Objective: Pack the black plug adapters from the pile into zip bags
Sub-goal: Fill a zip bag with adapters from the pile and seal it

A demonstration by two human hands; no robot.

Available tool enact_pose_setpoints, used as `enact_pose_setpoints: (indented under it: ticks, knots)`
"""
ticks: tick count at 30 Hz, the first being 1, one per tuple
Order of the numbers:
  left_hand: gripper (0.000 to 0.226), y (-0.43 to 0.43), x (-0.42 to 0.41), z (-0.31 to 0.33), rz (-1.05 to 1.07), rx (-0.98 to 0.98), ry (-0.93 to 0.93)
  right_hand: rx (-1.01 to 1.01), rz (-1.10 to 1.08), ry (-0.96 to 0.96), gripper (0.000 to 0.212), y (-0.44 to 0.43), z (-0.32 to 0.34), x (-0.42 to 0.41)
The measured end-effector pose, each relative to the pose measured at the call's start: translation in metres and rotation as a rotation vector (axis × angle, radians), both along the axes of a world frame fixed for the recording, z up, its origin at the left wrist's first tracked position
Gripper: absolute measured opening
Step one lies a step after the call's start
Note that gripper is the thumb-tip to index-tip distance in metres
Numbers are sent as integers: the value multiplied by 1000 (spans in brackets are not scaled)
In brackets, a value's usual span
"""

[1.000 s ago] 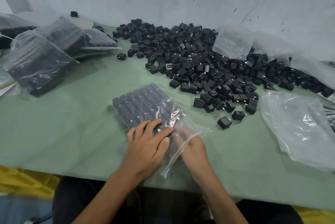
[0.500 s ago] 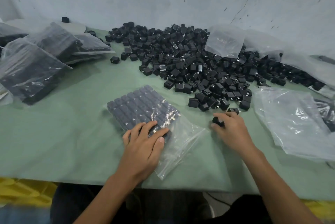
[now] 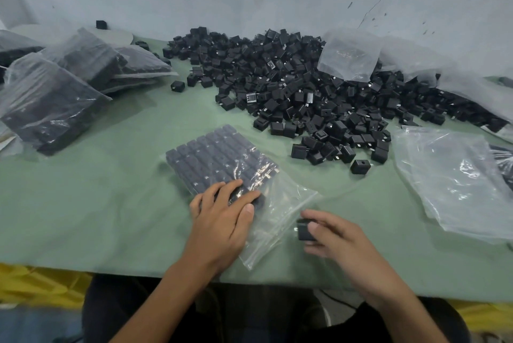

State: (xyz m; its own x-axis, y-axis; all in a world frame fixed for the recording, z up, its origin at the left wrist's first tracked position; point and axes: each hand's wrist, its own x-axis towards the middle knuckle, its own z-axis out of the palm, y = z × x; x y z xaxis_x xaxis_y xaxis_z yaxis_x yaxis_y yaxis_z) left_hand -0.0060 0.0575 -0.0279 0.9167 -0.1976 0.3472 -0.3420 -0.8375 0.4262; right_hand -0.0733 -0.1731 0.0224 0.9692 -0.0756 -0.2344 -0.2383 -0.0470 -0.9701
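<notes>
A clear zip bag [image 3: 280, 220] lies in front of me on the green table [image 3: 111, 203], its far half filled with neat rows of black plug adapters [image 3: 219, 159]. My left hand [image 3: 222, 220] rests flat on the bag's near rows, fingers spread. My right hand [image 3: 341, 242] pinches a single black adapter [image 3: 304, 230] just beside the bag's open mouth. A large loose pile of black adapters [image 3: 291, 87] spreads across the far middle and right of the table.
Filled zip bags [image 3: 52, 103] are stacked at the far left. Empty clear bags [image 3: 455, 181] lie at the right, and another bag [image 3: 349, 56] rests on the pile. A grey wall stands behind. The table's near edge runs just below my wrists.
My right hand reached out to the pile's near edge, took one adapter and came back with it to the bag's mouth. My left hand stayed on the bag.
</notes>
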Motion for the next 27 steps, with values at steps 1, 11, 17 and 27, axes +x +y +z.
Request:
enact_pose_setpoints:
  ticks: [1,11,17,27]
  knots:
    - [41,0,0,0,0,3,-1,22,-7,6,26,9,-5,3]
    - [41,-1,-2,3,-8,5,8,68,-240,-101,29,69,-26,53]
    - [40,-1,-2,1,2,-6,4,-81,-152,-101,29,78,-34,62]
    - [38,-1,-3,0,1,34,-2,-197,-176,-156,19,79,-37,61]
